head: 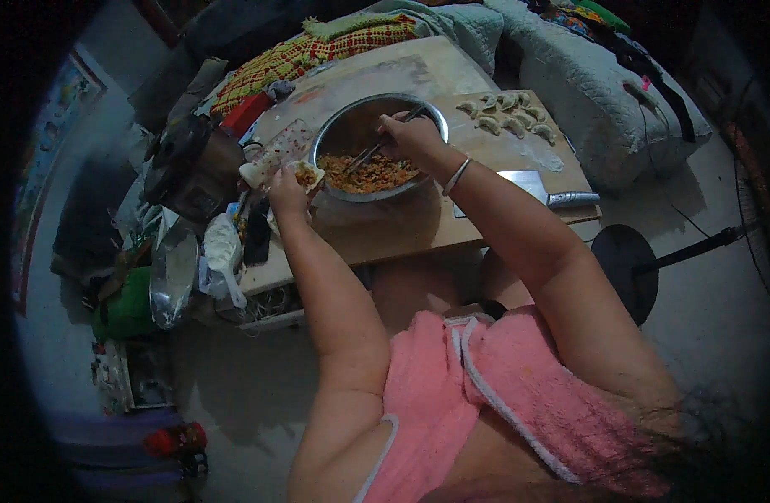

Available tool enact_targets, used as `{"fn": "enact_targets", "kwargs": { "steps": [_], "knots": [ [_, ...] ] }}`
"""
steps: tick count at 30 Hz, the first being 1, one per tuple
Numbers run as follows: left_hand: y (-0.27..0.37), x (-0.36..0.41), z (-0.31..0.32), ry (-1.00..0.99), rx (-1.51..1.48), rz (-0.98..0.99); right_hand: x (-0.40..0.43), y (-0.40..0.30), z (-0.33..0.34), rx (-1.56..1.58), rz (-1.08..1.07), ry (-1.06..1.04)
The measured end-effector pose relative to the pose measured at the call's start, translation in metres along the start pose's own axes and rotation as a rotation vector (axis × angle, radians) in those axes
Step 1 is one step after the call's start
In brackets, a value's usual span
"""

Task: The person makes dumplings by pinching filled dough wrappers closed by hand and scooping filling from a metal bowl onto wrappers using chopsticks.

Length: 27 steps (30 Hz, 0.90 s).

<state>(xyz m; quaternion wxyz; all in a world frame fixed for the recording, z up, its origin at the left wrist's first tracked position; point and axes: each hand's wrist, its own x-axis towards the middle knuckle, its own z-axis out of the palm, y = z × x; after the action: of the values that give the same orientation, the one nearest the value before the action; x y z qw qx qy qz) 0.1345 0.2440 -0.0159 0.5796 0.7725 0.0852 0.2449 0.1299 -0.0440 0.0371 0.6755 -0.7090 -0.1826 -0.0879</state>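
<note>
A dumpling wrapper [319,171] with a mound of filling on it rests in my left hand [287,190], just left of a metal bowl [316,132]. My right hand [416,135] grips a pair of chopsticks [373,151] over the bowl. Their lower ends reach the chopped orange-brown filling [366,176] that covers the bowl's near side. Folded dumplings [511,127] lie in rows on the floured wooden board [423,226], right of the bowl. Part of a cleaver [526,182] shows on the board beyond my right forearm, its handle pointing right.
A rice cooker [193,166] and a black phone-like object [256,231] crowd the table's left side. Near them sits a white scoop [223,248] with pale powder. A quilted cover [586,113] drapes furniture at the back right. One black round base [624,270] stands by the board's right corner.
</note>
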Motion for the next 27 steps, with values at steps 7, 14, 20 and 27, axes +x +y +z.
{"fn": "enact_targets", "kwargs": {
  "steps": [7, 14, 20, 27],
  "knots": [
    [0.081, -0.051, 0.017, -0.043, -0.373, -0.326, -0.006, -0.019, -0.005, 0.525, 0.477, 0.191],
    [0.042, -0.03, 0.017, 0.001, -0.159, -0.186, -0.007, -0.018, -0.014, 0.625, 0.467, 0.221],
    [0.006, -0.006, 0.011, -0.057, -0.151, -0.157, -0.012, -0.031, -0.023, 0.653, 0.434, 0.223],
    [0.022, -0.013, 0.034, -0.131, 0.434, 0.311, -0.023, -0.059, -0.026, 0.544, 0.16, 0.185]
  ]
}}
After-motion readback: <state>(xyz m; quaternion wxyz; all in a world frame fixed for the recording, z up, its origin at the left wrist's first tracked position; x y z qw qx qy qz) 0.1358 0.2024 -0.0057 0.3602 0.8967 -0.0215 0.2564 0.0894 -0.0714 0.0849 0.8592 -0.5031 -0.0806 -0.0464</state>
